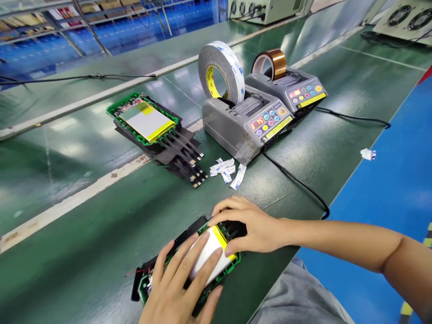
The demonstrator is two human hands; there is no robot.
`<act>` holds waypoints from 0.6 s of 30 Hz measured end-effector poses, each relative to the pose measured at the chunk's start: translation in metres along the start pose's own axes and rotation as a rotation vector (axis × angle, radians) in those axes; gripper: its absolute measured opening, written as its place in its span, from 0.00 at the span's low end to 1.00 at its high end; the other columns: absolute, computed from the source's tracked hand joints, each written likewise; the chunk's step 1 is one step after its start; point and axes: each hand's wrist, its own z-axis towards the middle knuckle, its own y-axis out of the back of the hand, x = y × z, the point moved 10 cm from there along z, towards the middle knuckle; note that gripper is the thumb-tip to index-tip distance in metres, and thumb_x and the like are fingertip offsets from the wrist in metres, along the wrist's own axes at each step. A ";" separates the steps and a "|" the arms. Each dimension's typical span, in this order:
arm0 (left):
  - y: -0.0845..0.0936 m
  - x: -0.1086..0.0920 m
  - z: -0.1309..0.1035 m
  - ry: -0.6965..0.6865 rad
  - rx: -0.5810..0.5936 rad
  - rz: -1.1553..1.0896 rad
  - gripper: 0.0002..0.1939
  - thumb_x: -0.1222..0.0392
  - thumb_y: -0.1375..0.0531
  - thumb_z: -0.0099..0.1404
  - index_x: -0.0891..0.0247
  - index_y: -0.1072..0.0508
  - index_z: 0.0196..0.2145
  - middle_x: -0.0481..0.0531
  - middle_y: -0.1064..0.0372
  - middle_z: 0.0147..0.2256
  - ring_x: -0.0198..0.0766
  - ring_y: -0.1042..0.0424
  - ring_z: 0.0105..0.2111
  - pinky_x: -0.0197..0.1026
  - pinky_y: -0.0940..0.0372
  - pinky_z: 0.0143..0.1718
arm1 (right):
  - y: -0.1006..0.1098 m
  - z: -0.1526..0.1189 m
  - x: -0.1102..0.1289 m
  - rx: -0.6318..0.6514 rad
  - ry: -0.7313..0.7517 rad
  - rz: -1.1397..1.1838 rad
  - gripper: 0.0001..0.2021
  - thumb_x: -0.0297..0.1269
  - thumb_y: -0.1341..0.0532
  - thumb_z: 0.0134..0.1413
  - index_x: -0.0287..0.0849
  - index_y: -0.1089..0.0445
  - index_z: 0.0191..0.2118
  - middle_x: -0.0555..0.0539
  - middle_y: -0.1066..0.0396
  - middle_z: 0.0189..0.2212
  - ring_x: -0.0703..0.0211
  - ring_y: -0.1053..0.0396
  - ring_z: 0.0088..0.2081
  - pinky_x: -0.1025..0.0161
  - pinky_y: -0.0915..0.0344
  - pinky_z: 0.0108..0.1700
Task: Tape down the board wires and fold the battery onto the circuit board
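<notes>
On the green bench (84,225), the left hand (178,288) lies spread over a smooth white cell (213,240); the right hand (256,225) arches across its yellow end, thumb and fingers apart, its grip unclear. The cell seems already seated in the plastic case (232,266), whose top is uncovered. Beyond, a similar case (111,109) trails flat leads (184,148) near glossy strips (221,166).

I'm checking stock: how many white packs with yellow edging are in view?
2 visible. The near pack lies under the left hand, its yellow end by the right hand; the far pack sits atop the stack beyond both hands. More may be hidden in that stack.
</notes>
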 end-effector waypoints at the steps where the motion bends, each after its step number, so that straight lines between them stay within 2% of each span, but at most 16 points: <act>1: 0.000 0.000 0.000 0.003 -0.002 -0.011 0.29 0.60 0.40 0.60 0.56 0.36 0.59 0.53 0.48 0.62 0.47 0.45 0.59 0.56 0.56 0.61 | 0.000 0.000 -0.001 0.000 -0.003 -0.003 0.24 0.46 0.32 0.49 0.46 0.32 0.52 0.48 0.35 0.50 0.59 0.39 0.50 0.58 0.45 0.54; 8: -0.002 -0.002 0.005 -0.023 0.029 -0.021 0.31 0.60 0.40 0.60 0.61 0.39 0.61 0.55 0.47 0.62 0.48 0.46 0.61 0.59 0.60 0.63 | -0.001 0.003 -0.001 0.025 -0.023 -0.015 0.23 0.45 0.33 0.51 0.48 0.33 0.52 0.49 0.36 0.50 0.60 0.39 0.51 0.58 0.45 0.54; 14: -0.007 -0.002 -0.002 -0.023 0.068 0.046 0.30 0.58 0.42 0.61 0.62 0.39 0.61 0.54 0.44 0.61 0.48 0.48 0.62 0.59 0.66 0.64 | -0.002 0.004 -0.003 0.049 -0.114 -0.015 0.31 0.41 0.33 0.48 0.43 0.43 0.57 0.48 0.36 0.48 0.61 0.38 0.47 0.58 0.44 0.52; 18: -0.002 -0.007 -0.004 -0.040 -0.006 0.100 0.27 0.59 0.42 0.60 0.60 0.34 0.58 0.51 0.41 0.59 0.46 0.56 0.65 0.56 0.70 0.65 | -0.005 0.004 -0.003 0.096 -0.129 -0.017 0.31 0.39 0.33 0.48 0.43 0.44 0.56 0.48 0.37 0.48 0.60 0.39 0.47 0.58 0.44 0.53</act>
